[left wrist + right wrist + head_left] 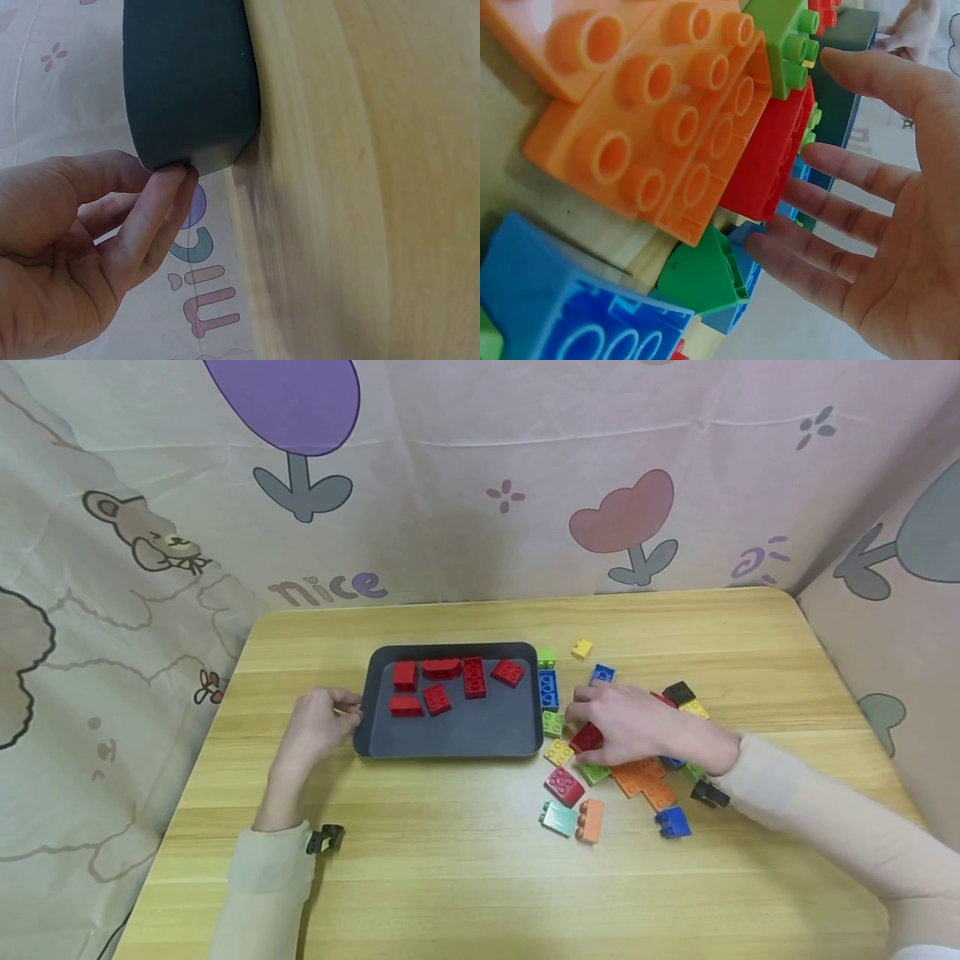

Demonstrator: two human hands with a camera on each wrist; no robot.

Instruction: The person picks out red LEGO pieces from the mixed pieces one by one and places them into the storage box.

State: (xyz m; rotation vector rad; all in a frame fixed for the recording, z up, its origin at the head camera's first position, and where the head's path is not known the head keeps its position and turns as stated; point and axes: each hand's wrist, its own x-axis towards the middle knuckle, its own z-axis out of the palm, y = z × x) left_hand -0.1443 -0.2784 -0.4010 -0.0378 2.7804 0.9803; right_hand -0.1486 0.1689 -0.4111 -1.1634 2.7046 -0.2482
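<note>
Red bricks, one of them a square red brick [437,699], lie apart in a dark grey tray [450,745]. My left hand [321,724] is at the tray's left end, its fingertips holding the rim in the left wrist view. Over the brick pile, my right hand [626,722] reaches down with thumb and fingers spread around a red brick [769,154]. The fingertips are right at that brick's side. Orange bricks [652,97] and a green brick [784,49] crowd beside it.
Blue bricks [549,689] stand along the tray's right side. Nearer the front are a teal brick [558,818], a peach brick [590,821] and a blue brick [672,822]. A small yellow brick [581,648] lies farther back. A printed curtain [465,460] hangs behind the table.
</note>
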